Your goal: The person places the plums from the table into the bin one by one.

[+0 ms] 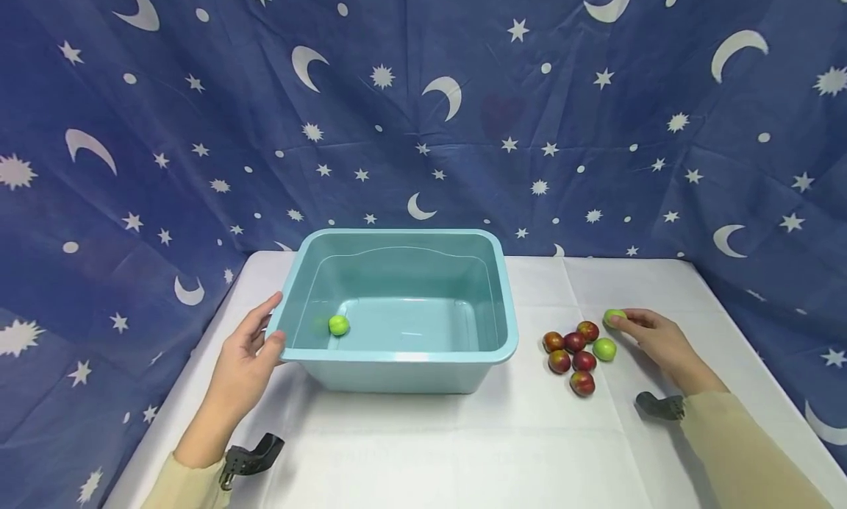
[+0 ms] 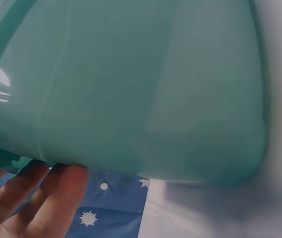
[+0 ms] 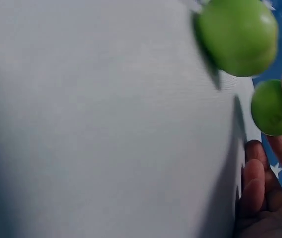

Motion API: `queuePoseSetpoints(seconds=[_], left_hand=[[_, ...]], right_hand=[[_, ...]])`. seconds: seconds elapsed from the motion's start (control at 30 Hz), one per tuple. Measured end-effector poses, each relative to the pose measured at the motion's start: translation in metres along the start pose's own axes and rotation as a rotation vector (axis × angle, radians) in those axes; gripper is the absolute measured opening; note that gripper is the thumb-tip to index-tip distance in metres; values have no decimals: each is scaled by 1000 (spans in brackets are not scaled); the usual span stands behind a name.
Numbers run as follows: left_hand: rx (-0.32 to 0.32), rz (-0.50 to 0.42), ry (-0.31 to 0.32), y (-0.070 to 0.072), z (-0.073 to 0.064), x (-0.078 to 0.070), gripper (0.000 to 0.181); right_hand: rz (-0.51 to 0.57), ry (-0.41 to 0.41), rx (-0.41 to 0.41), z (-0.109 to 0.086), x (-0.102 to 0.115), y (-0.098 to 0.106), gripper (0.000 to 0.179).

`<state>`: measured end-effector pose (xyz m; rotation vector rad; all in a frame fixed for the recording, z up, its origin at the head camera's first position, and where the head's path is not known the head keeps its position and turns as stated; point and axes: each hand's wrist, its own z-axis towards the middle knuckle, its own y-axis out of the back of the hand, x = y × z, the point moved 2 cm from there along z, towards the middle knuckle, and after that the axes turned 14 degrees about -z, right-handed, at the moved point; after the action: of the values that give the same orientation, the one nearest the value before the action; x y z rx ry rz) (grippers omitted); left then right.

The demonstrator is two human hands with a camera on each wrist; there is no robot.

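My left hand (image 1: 241, 358) grips the left rim of a light teal plastic basin (image 1: 404, 357), thumb on the near-left corner. In the left wrist view its fingers (image 2: 56, 203) touch the basin's edge. One small green plum (image 1: 339, 325) lies inside the basin at the left. On the right, my right hand (image 1: 665, 343) pinches another green plum (image 1: 614, 318) between thumb and fingers. The right wrist view shows this held plum (image 3: 272, 109) close to the tabletop; whether it touches the cloth I cannot tell. A third green plum (image 1: 604, 349) lies just left of the hand.
Several dark red plums (image 1: 574, 341) lie clustered on the white-covered table (image 1: 430, 450) between the basin and my right hand. A blue curtain (image 1: 423, 112) with moons and stars hangs behind and along both sides. Black wrist mounts (image 1: 254, 457) project inward from the sleeves.
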<state>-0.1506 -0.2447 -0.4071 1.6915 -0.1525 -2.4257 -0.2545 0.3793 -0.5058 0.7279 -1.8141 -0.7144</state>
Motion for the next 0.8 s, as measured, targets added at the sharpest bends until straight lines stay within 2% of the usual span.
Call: queuePoseSetpoints(seconds=[0.17, 0.27, 0.6, 0.8], left_hand=[[-1, -28, 17, -1, 2, 4, 50], [-5, -20, 31, 0, 1, 6, 50], [-19, -51, 31, 2, 0, 4, 49], [-8, -71, 36, 1, -1, 4, 50]], right_hand=[[-25, 70, 4, -4, 3, 6, 92], [-44, 112, 5, -9, 14, 14, 88], [13, 237, -26, -23, 82, 38, 79], [83, 300, -26, -32, 124, 41, 74]])
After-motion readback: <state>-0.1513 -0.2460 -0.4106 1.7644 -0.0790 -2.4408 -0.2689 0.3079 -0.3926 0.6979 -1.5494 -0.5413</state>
